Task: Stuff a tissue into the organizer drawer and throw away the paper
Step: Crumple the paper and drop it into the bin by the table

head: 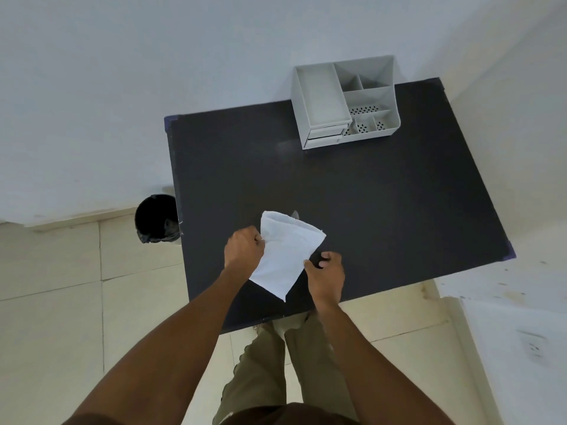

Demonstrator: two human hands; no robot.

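From the head camera, both hands are over the near part of the black table (383,210). The left hand (244,248) is curled tight, fingers pinched on the left edge of the white tissue (283,256). The right hand (326,276) grips the tissue's right edge between thumb and folded fingers. The tissue is stretched between them, its lower corner hanging toward the table's front edge; whether it touches the surface is hard to tell. Far back on the right, the grey organizer (343,101) sits by the wall, its small drawer (325,138) at the lower front looking closed. A black bin (156,219) stands on the floor just beside the table's left edge.
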